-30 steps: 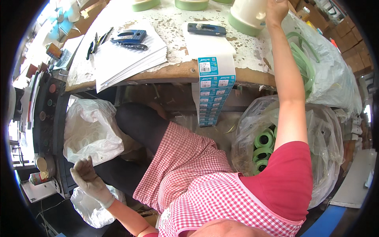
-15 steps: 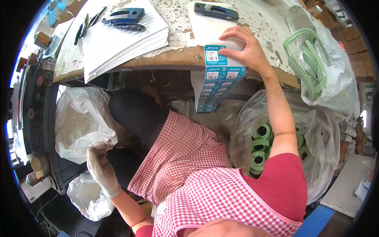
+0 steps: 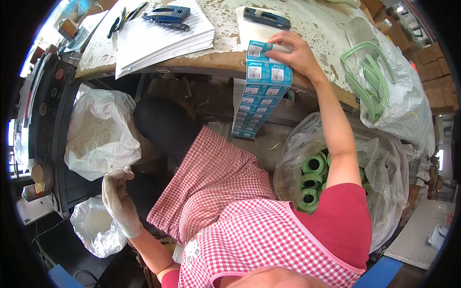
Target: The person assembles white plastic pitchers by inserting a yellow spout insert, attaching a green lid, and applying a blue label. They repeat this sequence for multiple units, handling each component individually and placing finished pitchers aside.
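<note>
Blue label strip (image 3: 261,86) under right hand (image 3: 297,55) at table edge (image 3: 192,60)

Right hand (image 3: 300,55) grips blue label strip (image 3: 261,86); gloved left hand (image 3: 119,199) hangs free.

- The strip of blue labels (image 3: 261,89) in the upper middle is shiny paper.
- The table top (image 3: 225,29) is rough wood with old paint peeling.
- The glove on the left hand (image 3: 117,199) is soft, dull cloth.
- The bags (image 3: 103,132) are thin, crinkly plastic.
</note>
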`<state>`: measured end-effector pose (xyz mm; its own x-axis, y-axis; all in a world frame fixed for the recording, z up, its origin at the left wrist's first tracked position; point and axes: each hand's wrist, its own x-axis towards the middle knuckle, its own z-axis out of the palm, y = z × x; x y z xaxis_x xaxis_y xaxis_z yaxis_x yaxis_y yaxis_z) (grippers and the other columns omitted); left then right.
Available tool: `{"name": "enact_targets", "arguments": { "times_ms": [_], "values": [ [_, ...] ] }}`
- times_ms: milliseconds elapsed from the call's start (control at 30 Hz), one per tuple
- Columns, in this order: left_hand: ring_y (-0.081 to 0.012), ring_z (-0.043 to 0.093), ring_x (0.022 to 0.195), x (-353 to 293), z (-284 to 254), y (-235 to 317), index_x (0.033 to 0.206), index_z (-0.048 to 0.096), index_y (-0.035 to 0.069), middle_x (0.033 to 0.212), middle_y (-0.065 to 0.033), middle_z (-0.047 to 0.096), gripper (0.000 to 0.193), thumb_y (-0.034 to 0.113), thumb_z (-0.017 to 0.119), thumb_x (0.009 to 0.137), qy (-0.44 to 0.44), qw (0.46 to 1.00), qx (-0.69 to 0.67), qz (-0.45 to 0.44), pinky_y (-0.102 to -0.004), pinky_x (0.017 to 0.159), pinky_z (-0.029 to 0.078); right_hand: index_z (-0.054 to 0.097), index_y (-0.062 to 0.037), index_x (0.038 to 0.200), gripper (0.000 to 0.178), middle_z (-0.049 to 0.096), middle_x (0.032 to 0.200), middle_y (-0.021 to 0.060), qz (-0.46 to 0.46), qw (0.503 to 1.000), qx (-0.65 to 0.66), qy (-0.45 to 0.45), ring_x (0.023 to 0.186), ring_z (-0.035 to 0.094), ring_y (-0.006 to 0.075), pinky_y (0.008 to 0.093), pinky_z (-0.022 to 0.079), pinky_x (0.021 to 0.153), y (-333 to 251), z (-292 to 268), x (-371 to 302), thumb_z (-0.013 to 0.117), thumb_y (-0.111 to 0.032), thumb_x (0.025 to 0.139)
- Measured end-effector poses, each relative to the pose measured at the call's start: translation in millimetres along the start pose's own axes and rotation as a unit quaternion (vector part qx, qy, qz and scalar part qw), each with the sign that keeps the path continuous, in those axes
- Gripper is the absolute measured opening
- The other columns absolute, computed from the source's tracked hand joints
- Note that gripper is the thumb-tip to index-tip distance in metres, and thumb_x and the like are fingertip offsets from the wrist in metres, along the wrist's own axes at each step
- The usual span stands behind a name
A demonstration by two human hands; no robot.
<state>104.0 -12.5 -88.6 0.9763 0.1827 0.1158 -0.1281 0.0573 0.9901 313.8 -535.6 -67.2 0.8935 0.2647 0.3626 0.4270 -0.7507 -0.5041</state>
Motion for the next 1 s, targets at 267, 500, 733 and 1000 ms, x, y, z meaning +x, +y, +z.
{"name": "enact_targets", "arguments": {
  "times_ms": [267,500,733,1000],
  "values": [
    [-0.0212,0.068,0.097,-12,2,6,0.108,0.067,-0.004,0.106,-0.014,0.071,0.044,0.03,0.041,0.114,0.019,0.999,0.018,0.02,-0.0358,0.095,0.052,0.081,-0.0031,0.109,0.024,0.076,0.101,0.0024,0.075,0.975,0.178,0.114,0.091,0.07,0.0107,0.0238,0.055,0.081,-8,5,-6,0.084,-0.013,0.087],
    [-0.0204,0.068,0.097,-18,-6,6,0.105,0.067,-0.005,0.104,-0.0133,0.071,0.046,0.03,0.039,0.115,0.049,0.997,0.051,0.017,-0.0348,0.096,0.052,0.082,-0.0116,0.109,0.022,0.079,0.103,0.0066,-0.057,0.969,-0.014,0.239,0.096,0.074,0.019,0.0303,0.054,0.088,-23,23,-11,0.081,-0.01,0.088],
    [-0.0194,0.071,0.098,-85,-117,-12,0.112,0.069,-0.008,0.109,-0.0163,0.073,0.037,0.015,0.041,0.113,0.211,0.949,0.229,0.039,-0.0348,0.093,0.055,0.081,-0.0116,0.113,0.026,0.072,0.125,0.0102,-0.268,0.904,-0.259,0.21,0.118,0.065,0.0293,0.0413,0.054,0.099,-90,32,-71,0.08,-0.001,0.089],
    [-0.0408,0.068,0.112,-375,-326,-148,0.13,0.072,0.011,0.121,-0.0165,0.074,0.046,0.04,0.07,0.094,0.295,0.598,0.552,-0.501,-0.0449,0.101,0.053,0.071,0.0031,0.111,0.02,0.065,0.115,0.0135,-0.201,0.974,0.087,0.059,0.109,0.065,0.0243,0.0339,0.056,0.091,-191,79,-98,0.075,0.008,0.092]
  ]
}}
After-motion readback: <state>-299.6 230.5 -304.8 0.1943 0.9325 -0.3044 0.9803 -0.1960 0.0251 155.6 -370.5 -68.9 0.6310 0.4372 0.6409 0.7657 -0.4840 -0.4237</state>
